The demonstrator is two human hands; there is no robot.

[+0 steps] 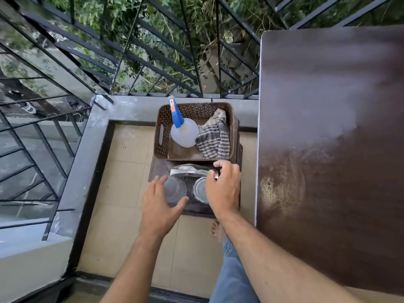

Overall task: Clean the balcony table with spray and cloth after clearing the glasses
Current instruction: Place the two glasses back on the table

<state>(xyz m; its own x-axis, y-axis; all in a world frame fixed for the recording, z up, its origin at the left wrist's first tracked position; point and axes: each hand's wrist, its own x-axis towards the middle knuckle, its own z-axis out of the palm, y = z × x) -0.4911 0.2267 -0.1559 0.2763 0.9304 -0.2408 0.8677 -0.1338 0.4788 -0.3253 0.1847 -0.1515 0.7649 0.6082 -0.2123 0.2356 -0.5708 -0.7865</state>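
The dark brown balcony table [328, 149] fills the right side, with a dusty, crumbly patch near its left edge. Left of it, a low brown stool [196, 207] carries a perforated brown basket [162, 132]. A spray bottle [183, 132] with a blue head and a striped cloth [213, 138] lie in the basket. In front of the basket stand a clear glass [175, 189] and a steel glass [200, 190]. My left hand [160, 206] is spread beside the clear glass, thumb at its near rim. My right hand [223, 184] curls over a small metal thing, mostly hidden.
A shiny silver item [188, 170] lies between the basket and the glasses. A black metal railing [153, 62] and a grey ledge [91, 149] border the balcony on the far and left sides. The floor is beige tile [122, 226]. My bare foot [216, 230] stands near the stool.
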